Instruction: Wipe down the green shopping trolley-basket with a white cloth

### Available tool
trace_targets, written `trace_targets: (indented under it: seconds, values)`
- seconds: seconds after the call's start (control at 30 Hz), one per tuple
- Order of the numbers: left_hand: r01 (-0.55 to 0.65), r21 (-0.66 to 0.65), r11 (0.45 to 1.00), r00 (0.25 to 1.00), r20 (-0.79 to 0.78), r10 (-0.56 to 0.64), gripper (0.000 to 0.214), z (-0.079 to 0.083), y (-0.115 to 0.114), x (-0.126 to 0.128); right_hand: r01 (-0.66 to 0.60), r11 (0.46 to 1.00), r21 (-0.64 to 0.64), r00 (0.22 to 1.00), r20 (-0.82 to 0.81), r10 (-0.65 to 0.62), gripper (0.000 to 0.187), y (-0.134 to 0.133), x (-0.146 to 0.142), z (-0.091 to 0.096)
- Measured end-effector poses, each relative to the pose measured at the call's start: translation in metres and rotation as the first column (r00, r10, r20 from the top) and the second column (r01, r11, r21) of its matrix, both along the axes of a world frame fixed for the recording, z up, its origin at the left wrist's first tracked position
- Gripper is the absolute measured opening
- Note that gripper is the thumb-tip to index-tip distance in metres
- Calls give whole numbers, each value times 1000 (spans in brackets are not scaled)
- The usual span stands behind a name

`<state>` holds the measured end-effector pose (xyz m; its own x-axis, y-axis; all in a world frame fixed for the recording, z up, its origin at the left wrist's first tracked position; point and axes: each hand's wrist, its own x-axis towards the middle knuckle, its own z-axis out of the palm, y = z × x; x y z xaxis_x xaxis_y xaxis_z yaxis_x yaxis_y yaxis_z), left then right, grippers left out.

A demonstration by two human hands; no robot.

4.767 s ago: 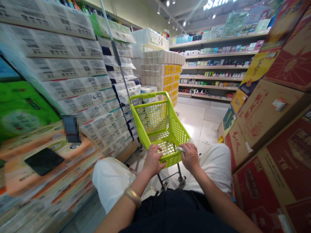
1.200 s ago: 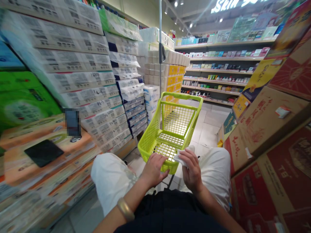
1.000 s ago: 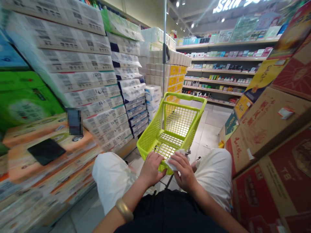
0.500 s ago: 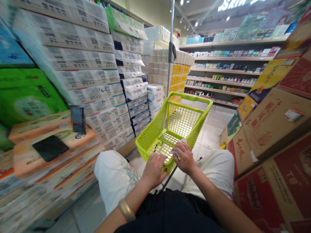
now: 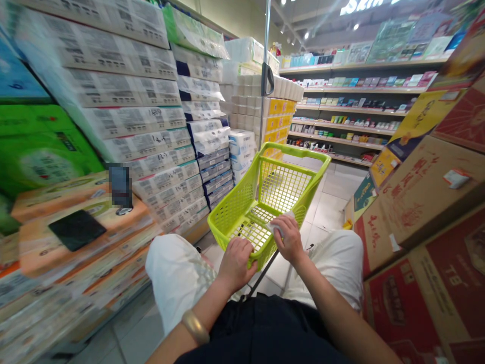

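A yellow-green plastic shopping basket [image 5: 242,202] with grid walls and a long handle bar stands tilted between my knees. My left hand [image 5: 238,260] is closed around its near rim, the thumb on the outer side. My right hand [image 5: 288,236] is closed on a white wipe [image 5: 273,225], pressed against the basket's right rim. Part of the wipe is hidden under my fingers. The inside of the basket shows only its bare grid floor. A thin dark rod runs from beneath the basket toward my waist.
Tall stacks of wrapped paper packs [image 5: 132,86] rise on the left. A dark flat tablet-like object [image 5: 78,230] lies on orange packs [image 5: 34,247] there. Cardboard cartons [image 5: 428,187] are piled close on the right. Beyond a glass door's handle [image 5: 268,79] are stocked shelves [image 5: 348,91].
My right hand, with the wipe, has slid a little farther forward along the right rim. My left hand keeps its grip, and the basket has shifted slightly left.
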<state>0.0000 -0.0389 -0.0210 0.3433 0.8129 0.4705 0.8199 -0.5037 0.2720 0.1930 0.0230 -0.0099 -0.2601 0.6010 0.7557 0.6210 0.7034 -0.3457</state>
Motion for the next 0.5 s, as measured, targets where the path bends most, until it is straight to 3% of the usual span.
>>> trace_targets:
  seconds: [0.07, 0.27, 0.5]
  values:
    - [-9, -1, 1000, 1000, 14, 9, 17, 0, 0, 1, 17, 1000, -14, 1000, 6, -17, 24, 0, -1, 0]
    - [-9, 32, 999, 1000, 4, 9, 12, 0, 0, 2, -101, 995, 17, 991, 87, 99, 18, -29, -26, -4]
    - [-14, 16, 1000, 1000, -16, 14, 17, 5, -2, 0, -161, 987, -13, 973, 164, 161, 19, -7, -16, 9]
